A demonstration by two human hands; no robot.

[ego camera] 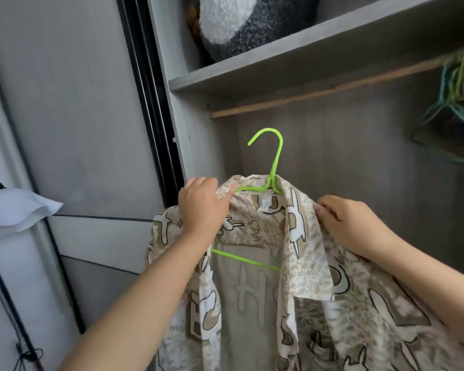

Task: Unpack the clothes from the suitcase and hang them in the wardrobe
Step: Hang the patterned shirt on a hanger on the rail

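Observation:
A cream and beige patterned shirt [300,277] hangs open on a lime green hanger [275,162], held up in front of the open wardrobe. My left hand [201,207] grips the shirt's left shoulder over the hanger arm. My right hand [351,226] pinches the fabric at the right shoulder beside the collar. The hanger's hook points up, below the wooden rail [319,95] and not touching it. The suitcase is out of view.
Several coloured hangers with dark clothes [456,108] hang at the rail's right end. A grey shelf [279,68] above holds a fluffy grey and white cushion [252,22]. The sliding door [73,116] stands left, with a white lamp shade [14,210] beside it.

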